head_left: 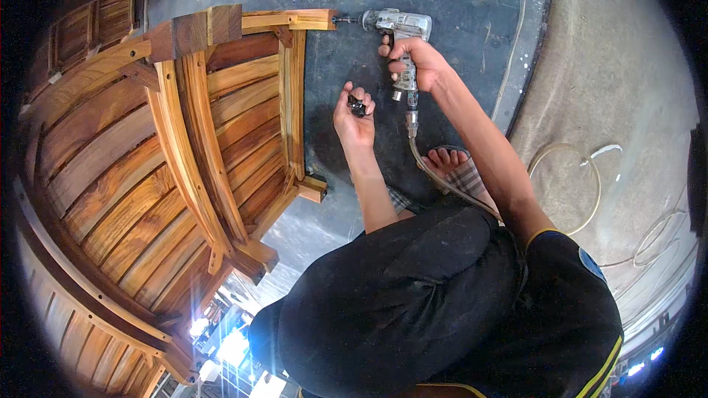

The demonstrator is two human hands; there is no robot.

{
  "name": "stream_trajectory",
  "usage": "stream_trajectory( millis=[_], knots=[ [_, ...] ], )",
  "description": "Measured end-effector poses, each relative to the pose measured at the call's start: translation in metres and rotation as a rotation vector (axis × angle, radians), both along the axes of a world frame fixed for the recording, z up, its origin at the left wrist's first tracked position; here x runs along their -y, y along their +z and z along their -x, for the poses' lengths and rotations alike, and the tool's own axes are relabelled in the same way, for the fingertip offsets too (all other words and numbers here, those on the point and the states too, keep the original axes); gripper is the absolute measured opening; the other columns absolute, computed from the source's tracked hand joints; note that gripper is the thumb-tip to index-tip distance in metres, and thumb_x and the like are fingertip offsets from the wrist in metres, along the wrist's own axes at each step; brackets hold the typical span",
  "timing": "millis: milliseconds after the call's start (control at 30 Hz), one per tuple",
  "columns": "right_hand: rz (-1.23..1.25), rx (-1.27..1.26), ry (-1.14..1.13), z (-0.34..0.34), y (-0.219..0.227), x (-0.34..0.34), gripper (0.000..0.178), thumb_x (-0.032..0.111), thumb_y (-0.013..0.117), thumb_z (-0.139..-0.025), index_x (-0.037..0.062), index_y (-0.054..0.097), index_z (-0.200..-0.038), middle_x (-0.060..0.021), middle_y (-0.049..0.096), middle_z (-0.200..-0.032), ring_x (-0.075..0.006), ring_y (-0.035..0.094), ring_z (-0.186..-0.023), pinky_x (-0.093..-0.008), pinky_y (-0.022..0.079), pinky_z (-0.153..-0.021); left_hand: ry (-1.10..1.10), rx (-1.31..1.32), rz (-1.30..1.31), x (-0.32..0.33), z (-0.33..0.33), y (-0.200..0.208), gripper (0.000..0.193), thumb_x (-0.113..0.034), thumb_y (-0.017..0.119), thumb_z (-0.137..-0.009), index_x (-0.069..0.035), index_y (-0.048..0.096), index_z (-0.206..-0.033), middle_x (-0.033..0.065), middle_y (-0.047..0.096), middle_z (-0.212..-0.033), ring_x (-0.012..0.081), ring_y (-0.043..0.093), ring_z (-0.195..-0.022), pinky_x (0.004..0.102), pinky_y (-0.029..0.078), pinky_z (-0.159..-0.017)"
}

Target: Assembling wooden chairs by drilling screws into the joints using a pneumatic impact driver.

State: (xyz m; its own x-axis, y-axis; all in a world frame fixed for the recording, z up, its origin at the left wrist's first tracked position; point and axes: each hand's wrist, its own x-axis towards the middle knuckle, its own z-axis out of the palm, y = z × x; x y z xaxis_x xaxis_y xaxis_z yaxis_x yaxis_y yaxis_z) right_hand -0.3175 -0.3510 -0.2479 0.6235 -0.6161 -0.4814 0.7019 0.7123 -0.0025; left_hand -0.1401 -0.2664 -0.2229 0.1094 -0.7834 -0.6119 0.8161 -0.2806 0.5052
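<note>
My right grip (422,61) is wrapped round the handle (408,77) of this silver-grey, pistol-shaped metal air driver (409,25), probably hefty but rigid so hold it there, thin bit (346,20) by the honey-brown wooden rail (313,20), left grip (355,127) curled round small black pieces (357,107).

Part of the grip of the pistol-grip air drill (413,26) is covered by the right hand (419,63); its bit's contact with the slatted wooden frame (247,99) is too small to tell. Left of and below the drill, the left hand (355,119) partly hides small dark pieces (357,106), possibly screws. Below the drill, a black shirt (413,295) hides some air hose (418,156). Farthest lower left from it, another slatted frame (82,335) is cut off.
</note>
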Motion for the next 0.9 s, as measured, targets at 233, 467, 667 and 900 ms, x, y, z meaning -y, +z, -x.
stream_trajectory(
  millis=[233,467,667,900],
  knots=[
    [-0.002,-0.011,0.004,0.002,-0.002,0.001,0.025,-0.004,0.051,-0.071,0.0105,0.050,-0.091,-0.0001,0.055,-0.080,-0.0088,0.043,-0.044,-0.0279,0.044,-0.044,0.006,0.118,-0.072,0.000,0.007,0.002,0.017,-0.015,0.045,-0.096,-0.002,0.053,-0.102,0.0079,0.052,-0.079,0.0190,0.048,-0.069,0.0278,0.039,-0.055],
    [-0.043,-0.013,0.001,0.000,0.001,0.002,0.025,-0.004,0.054,-0.069,0.0103,0.050,-0.090,-0.0031,0.057,-0.081,-0.0106,0.044,-0.044,-0.0300,0.043,-0.045,-0.034,0.120,-0.095,0.002,0.003,0.000,0.027,-0.013,0.050,-0.094,0.003,0.053,-0.115,0.0056,0.051,-0.082,0.0157,0.048,-0.071,0.0257,0.039,-0.055],
    [-0.023,-0.012,0.007,-0.001,0.000,0.001,0.026,-0.003,0.053,-0.069,0.0108,0.049,-0.090,-0.0019,0.056,-0.080,-0.0100,0.043,-0.043,-0.0308,0.044,-0.046,-0.029,0.128,-0.107,0.004,0.005,0.008,0.029,-0.011,0.049,-0.094,0.002,0.051,-0.120,0.0059,0.051,-0.082,0.0156,0.048,-0.071,0.0253,0.038,-0.054],
    [-0.012,-0.010,0.032,-0.005,0.007,0.006,0.026,-0.003,0.053,-0.068,0.0115,0.049,-0.089,0.0000,0.054,-0.076,-0.0096,0.042,-0.043,-0.0310,0.044,-0.046,0.015,0.117,-0.073,0.002,-0.003,0.000,0.019,-0.013,0.048,-0.095,-0.001,0.053,-0.109,0.0058,0.053,-0.082,0.0162,0.048,-0.071,0.0258,0.039,-0.054]
  ],
)
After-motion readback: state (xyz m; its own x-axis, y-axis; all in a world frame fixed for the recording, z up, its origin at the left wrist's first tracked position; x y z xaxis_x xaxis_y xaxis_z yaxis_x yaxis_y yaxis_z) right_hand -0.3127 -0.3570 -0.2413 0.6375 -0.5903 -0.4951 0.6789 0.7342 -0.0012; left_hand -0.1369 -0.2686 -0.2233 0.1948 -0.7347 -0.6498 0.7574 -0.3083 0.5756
